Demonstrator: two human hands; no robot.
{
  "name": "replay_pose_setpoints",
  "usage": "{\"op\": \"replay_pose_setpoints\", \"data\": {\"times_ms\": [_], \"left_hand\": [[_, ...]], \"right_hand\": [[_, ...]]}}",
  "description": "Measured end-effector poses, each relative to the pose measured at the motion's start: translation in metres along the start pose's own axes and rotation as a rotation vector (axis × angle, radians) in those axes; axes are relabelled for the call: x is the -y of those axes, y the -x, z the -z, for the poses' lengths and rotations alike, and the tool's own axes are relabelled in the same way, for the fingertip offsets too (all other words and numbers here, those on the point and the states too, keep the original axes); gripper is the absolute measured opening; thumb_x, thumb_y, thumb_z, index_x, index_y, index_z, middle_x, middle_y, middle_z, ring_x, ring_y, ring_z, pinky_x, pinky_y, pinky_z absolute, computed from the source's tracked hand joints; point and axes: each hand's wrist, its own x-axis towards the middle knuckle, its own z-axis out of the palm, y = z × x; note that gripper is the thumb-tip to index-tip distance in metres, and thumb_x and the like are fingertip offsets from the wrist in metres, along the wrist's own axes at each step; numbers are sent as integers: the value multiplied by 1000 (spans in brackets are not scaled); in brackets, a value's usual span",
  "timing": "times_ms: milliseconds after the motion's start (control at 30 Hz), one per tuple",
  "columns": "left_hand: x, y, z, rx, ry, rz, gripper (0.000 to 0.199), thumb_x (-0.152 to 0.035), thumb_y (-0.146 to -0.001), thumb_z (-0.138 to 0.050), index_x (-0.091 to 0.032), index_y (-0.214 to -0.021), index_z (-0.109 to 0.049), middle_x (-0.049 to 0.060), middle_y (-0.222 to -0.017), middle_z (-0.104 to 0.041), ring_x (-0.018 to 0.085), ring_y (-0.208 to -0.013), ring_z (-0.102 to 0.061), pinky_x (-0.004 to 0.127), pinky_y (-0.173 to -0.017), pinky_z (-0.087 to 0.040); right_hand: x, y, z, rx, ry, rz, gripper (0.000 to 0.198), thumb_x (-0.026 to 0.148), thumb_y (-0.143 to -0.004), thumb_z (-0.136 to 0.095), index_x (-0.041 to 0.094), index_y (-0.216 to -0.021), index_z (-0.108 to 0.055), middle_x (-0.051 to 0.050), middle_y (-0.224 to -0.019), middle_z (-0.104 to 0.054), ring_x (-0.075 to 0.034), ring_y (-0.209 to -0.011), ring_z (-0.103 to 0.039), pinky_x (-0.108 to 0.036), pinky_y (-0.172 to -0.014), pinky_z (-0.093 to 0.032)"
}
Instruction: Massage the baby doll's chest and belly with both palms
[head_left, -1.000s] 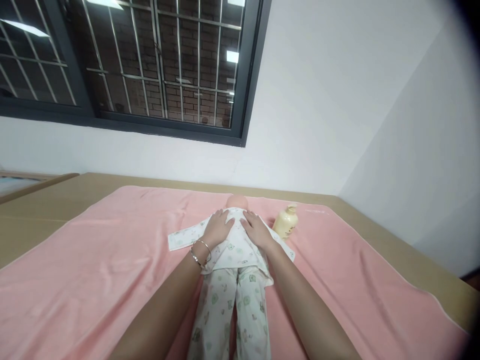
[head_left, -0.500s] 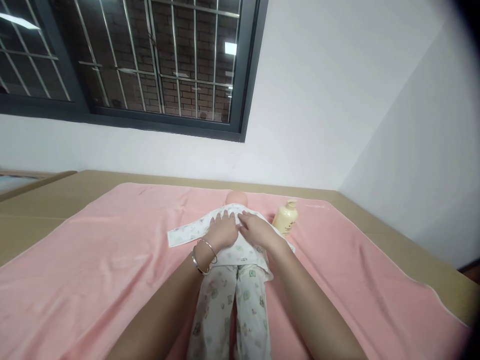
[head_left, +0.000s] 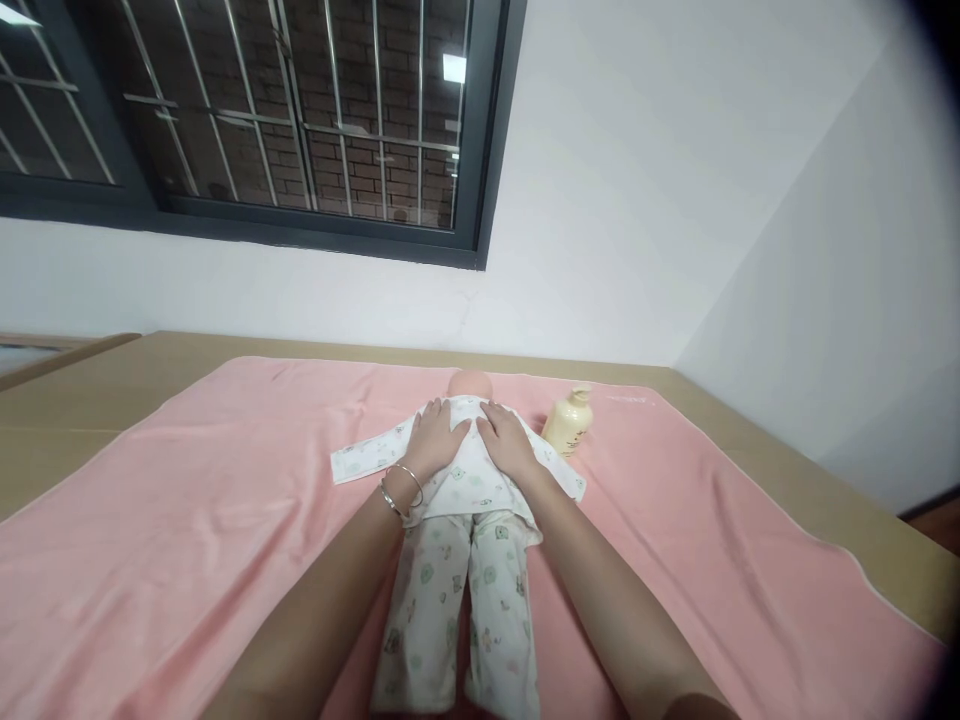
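Note:
A baby doll (head_left: 474, 470) in a white printed top and matching trousers (head_left: 431, 610) lies stretched out, its bald head (head_left: 470, 384) toward the wall. Both its sleeves spread out sideways. My left hand (head_left: 436, 440), with silver bangles at the wrist, rests flat on the left side of the doll's upper body, fingers pointing toward the head. On the opposite side my right hand (head_left: 507, 440) lies flat with fingers extended. Between the two thumbs a strip of the top shows. Neither hand grips anything.
A cream pump bottle (head_left: 569, 422) stands to the right of the doll. Underneath is a pink sheet (head_left: 247, 480) with some creases, spread over a tan surface (head_left: 97, 410). A white wall and a dark-framed barred window (head_left: 476, 215) rise behind.
My hands have moved apart, from close together near the middle of the doll's upper body out to its two sides. The view has tilted slightly downward.

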Motion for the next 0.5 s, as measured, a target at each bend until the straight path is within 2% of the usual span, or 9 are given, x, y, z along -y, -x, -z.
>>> {"op": "replay_pose_setpoints", "data": {"times_ms": [67,167,300,400,500], "left_hand": [[1,1,0,18,-11,-4,69,-51,-97,-27,-9,-152,-26,20,-162,-20,31,-151,-15,51,-119,-16],[-7,14,6,112,-103,-5,65,-46,-98,-26,-11,-153,-24,19,-162,-17,35,-151,-15,59,-117,-15],[-22,35,17,212,-197,-142,66,-31,-91,-41,-17,-154,-28,13,-163,-20,36,-149,-19,60,-116,-15],[-23,34,21,183,-201,-218,62,-25,-88,-44,-18,-149,-38,11,-159,-32,34,-148,-24,56,-118,-16],[-13,20,15,103,-146,-183,55,-27,-94,-36,-14,-147,-41,13,-158,-35,31,-147,-28,52,-118,-20]], "right_hand": [[4,1,1,36,29,-25,51,34,-102,-27,12,-145,-45,-14,-152,-43,-26,-144,-34,-44,-118,-21],[20,8,10,149,91,-82,55,31,-102,-25,9,-151,-34,-19,-157,-33,-32,-146,-27,-52,-117,-21],[46,25,23,318,140,-84,65,25,-94,-43,9,-154,-27,-20,-160,-23,-39,-147,-23,-54,-115,-24],[54,31,29,339,145,1,69,21,-89,-46,6,-154,-26,-19,-160,-24,-38,-148,-21,-52,-117,-22],[46,24,28,316,94,43,60,24,-96,-35,7,-153,-30,-18,-159,-27,-35,-148,-23,-52,-117,-22]]}}
